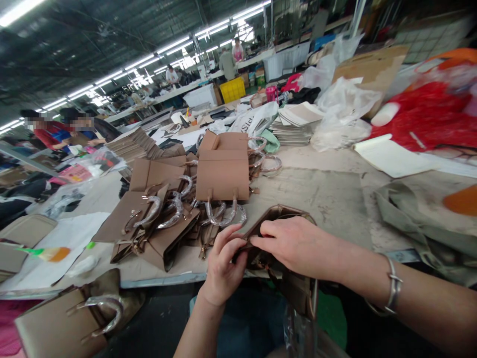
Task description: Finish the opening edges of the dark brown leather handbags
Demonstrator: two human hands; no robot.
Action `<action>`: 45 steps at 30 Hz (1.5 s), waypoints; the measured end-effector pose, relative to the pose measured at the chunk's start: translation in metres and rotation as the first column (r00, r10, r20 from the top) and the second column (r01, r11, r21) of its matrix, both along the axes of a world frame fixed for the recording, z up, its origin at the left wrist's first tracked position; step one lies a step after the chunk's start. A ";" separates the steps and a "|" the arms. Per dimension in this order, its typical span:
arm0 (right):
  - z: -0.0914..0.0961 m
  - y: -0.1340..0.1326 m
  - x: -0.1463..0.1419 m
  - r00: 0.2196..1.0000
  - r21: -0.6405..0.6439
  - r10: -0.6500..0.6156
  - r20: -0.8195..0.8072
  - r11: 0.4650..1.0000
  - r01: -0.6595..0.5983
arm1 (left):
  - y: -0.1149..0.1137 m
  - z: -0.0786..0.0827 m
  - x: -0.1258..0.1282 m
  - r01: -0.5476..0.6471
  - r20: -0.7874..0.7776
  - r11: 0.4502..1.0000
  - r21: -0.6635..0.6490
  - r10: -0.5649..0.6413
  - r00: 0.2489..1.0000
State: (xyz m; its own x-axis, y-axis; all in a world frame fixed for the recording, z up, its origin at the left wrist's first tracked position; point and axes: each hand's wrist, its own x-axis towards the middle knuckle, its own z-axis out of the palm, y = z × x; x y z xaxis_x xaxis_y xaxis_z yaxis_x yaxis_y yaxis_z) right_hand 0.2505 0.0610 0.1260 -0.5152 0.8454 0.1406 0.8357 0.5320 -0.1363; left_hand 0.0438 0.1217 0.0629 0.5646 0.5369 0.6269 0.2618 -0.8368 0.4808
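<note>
Fingers of the left hand (225,266) and the right hand (298,243), seen in the head view, look pinched on the rim of an open-topped brown leather-like bag (298,293), which overhangs the near edge of a beige-topped worktable (328,194); should either grip loosen, the bag could slip off that edge, uneven pulling might crease the rim, and a leftward knock could topple the heaped flat-sided brown bags (222,174) just beside
</note>
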 end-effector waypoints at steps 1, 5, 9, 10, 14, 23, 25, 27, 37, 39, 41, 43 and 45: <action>0.000 0.000 0.000 1.000 -0.004 -0.002 0.007 1.000 0.002 | 0.000 0.001 0.000 0.010 -0.002 1.000 0.007 -0.010 1.000; -0.002 0.000 0.002 1.000 -0.004 0.000 0.004 1.000 0.000 | 0.001 0.003 0.002 0.031 -0.016 0.999 0.019 -0.031 0.999; -0.002 0.001 0.003 1.000 -0.013 0.011 -0.008 1.000 -0.011 | 0.001 0.002 0.001 0.040 -0.048 0.999 0.008 -0.039 0.998; -0.002 0.001 0.003 1.000 -0.019 0.016 -0.011 1.000 -0.016 | 0.002 0.001 0.001 0.041 -0.057 0.999 0.011 -0.040 0.998; -0.003 0.000 0.004 0.998 -0.032 0.051 -0.022 0.998 -0.052 | 0.002 0.001 0.000 0.066 -0.099 0.997 0.032 -0.063 0.993; -0.006 -0.003 0.008 0.996 -0.024 -0.040 -0.077 0.999 0.038 | 0.004 0.004 0.002 0.079 -0.072 0.996 0.036 -0.076 0.994; -0.005 -0.002 0.009 0.991 -0.027 -0.089 -0.096 0.996 0.086 | 0.005 0.005 0.003 0.069 -0.037 0.998 0.012 -0.068 0.997; -0.005 0.000 0.008 0.984 -0.027 -0.141 -0.112 0.990 0.139 | 0.006 0.006 0.004 0.061 -0.017 0.998 -0.013 -0.061 0.998; -0.004 0.011 0.000 0.962 0.008 -0.262 -0.083 0.965 0.263 | 0.001 -0.009 0.008 -0.133 0.097 0.944 -0.301 0.169 0.981; -0.005 0.013 -0.001 0.951 -0.008 -0.297 -0.089 0.955 0.297 | 0.001 -0.010 0.010 -0.134 0.100 0.937 -0.322 0.175 0.979; -0.005 0.013 -0.002 0.937 -0.024 -0.335 -0.098 0.942 0.335 | 0.000 -0.009 0.012 -0.147 0.098 0.938 -0.313 0.186 0.978; -0.005 0.014 -0.002 0.932 -0.016 -0.348 -0.102 0.937 0.348 | -0.001 -0.007 0.015 -0.162 0.097 0.939 -0.304 0.200 0.975; -0.004 0.013 0.000 0.938 0.014 -0.335 -0.094 0.941 0.337 | -0.002 -0.006 0.017 -0.177 0.100 0.938 -0.297 0.215 0.971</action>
State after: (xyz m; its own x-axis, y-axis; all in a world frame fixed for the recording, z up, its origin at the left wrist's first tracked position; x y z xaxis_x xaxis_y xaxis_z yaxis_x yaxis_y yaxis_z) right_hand 0.2505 0.0744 0.1218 -0.1860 0.9619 0.2001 0.9516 0.2271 -0.2071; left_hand 0.0604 0.1194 0.0571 0.3543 0.7948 0.4927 0.3267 -0.5989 0.7312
